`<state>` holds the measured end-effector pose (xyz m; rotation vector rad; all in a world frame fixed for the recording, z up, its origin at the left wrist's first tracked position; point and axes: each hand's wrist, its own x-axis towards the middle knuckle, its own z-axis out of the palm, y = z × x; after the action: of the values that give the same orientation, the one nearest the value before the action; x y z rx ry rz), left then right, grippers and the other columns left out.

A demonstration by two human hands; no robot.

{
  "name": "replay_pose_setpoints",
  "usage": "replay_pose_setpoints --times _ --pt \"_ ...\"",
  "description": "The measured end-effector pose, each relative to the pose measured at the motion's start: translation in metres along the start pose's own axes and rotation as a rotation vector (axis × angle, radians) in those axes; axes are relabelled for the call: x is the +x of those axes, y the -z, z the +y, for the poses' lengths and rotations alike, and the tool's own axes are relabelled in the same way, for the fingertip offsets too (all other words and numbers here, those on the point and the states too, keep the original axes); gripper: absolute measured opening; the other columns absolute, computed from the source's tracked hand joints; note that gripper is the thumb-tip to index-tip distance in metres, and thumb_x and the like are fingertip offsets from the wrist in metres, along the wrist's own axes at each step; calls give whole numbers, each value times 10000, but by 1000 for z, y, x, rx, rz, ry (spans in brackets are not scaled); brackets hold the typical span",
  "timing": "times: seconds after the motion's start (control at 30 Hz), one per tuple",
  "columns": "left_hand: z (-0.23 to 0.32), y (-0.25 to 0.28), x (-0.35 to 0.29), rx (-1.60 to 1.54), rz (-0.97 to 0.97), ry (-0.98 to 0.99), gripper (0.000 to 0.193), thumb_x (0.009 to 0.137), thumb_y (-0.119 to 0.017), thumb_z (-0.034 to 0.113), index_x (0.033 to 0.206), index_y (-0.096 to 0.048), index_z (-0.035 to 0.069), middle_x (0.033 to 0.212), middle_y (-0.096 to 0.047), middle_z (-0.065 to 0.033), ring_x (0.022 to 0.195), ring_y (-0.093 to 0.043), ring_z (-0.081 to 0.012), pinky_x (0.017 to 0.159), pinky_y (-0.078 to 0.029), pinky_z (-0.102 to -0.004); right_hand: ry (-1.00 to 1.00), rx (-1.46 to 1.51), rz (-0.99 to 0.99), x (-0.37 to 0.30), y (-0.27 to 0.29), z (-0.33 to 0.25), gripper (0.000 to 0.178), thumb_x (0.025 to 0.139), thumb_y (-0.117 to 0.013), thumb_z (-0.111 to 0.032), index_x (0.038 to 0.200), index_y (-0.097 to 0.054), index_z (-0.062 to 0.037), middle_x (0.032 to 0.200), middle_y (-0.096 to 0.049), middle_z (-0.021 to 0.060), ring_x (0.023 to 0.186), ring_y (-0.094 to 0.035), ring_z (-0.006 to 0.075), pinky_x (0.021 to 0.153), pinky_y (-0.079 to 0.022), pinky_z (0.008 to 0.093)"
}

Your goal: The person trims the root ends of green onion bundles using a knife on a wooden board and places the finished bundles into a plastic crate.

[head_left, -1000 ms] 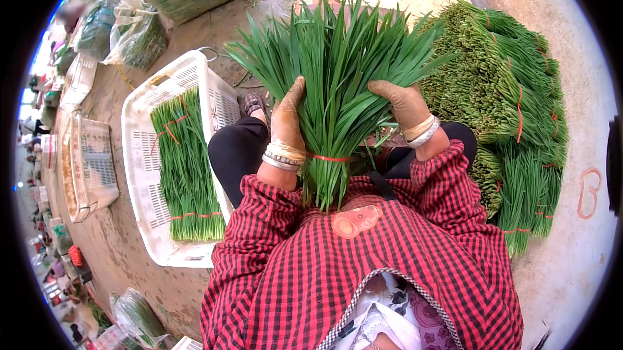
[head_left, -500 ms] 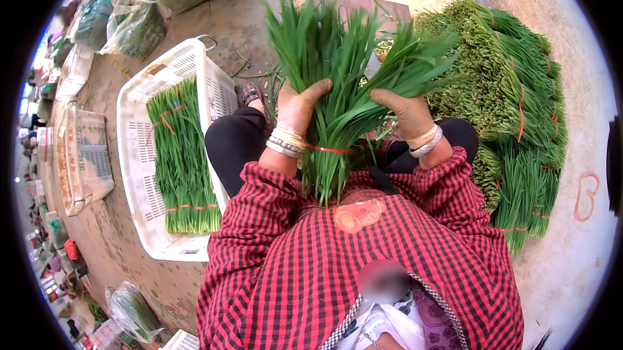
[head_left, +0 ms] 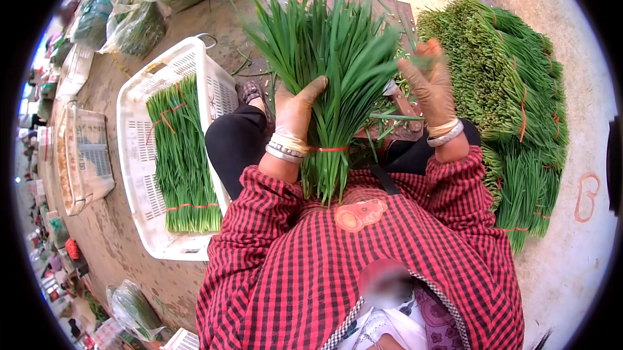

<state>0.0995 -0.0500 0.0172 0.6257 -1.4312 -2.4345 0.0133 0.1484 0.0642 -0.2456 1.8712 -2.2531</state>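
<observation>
In front of my body stands a bundle of long flat green leaves (head_left: pixel 331 58), likely garlic chives, tied low down with a red band (head_left: pixel 328 149). My left hand (head_left: pixel 295 107), in a tan glove, is closed round its left side above the band, thumb across the front. My right hand (head_left: pixel 433 90), also gloved, is raised to the right of the bundle, thumb and fingers apart at the leaf tips. A green smear shows between these blurred fingers; whether they grip a leaf cannot be made out.
Tied chive bundles lie in a white plastic basket (head_left: pixel 139 223) on my left. A large stack of banded bundles (head_left: pixel 500 84) rises on my right. Leaf scraps litter a brown board (head_left: pixel 410 128) beyond my lap. Filled plastic bags (head_left: pixel 135 29) stand far left, near another crate (head_left: pixel 87 155).
My right hand has come off the bundle's right side and moved up and right. The leaves it had spread sideways now stand closer to the bundle. My left hand keeps its hold.
</observation>
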Motion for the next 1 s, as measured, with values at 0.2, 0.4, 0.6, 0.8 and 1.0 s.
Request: replay_pose_setpoints --times 0.2,0.4,0.6,0.8,1.0 --pt "0 -10 -6 -39 -58 -24 388 843 -703 14 1204 -574 -46 1105 -673 -123 928 -662 -208 842 -541 -322 983 -1043 -285 -5 -39 -53 126 823 -671 -68 948 -670 -80 988 -698 72 1132 -610 260 1079 -388 442" --pt "16 -7 -14 -173 7 77 390 856 -658 -2 1228 -542 -27 1064 -673 -149 877 -694 -261 780 -598 -372 776 -1060 -367 -17 -16 -4 108 809 -689 -155 878 -639 -88 815 -633 85 866 -627 298 931 -479 452" --pt "21 -12 -19 -192 -49 122 407 860 -647 -4 1248 -529 -33 1057 -674 -162 854 -699 -275 755 -612 -375 522 -985 -276 -12 -22 -7 245 862 -664 -182 1101 -656 -127 686 -616 98 652 -627 312 621 -505 427" --pt "25 -18 -22 -136 -75 112 380 861 -652 14 1227 -560 -33 1071 -677 -137 907 -686 -248 809 -580 -349 377 -979 -286 4 -25 -7 230 911 -583 -275 1048 -678 -117 745 -680 120 708 -675 310 637 -528 405" --pt "19 -13 -20 -131 -22 81 372 859 -665 27 1213 -570 -34 1079 -675 -125 917 -679 -232 824 -567 -340 187 -844 -451 2 -22 -7 173 844 -650 -220 974 -673 -108 741 -660 71 715 -668 254 660 -525 353"
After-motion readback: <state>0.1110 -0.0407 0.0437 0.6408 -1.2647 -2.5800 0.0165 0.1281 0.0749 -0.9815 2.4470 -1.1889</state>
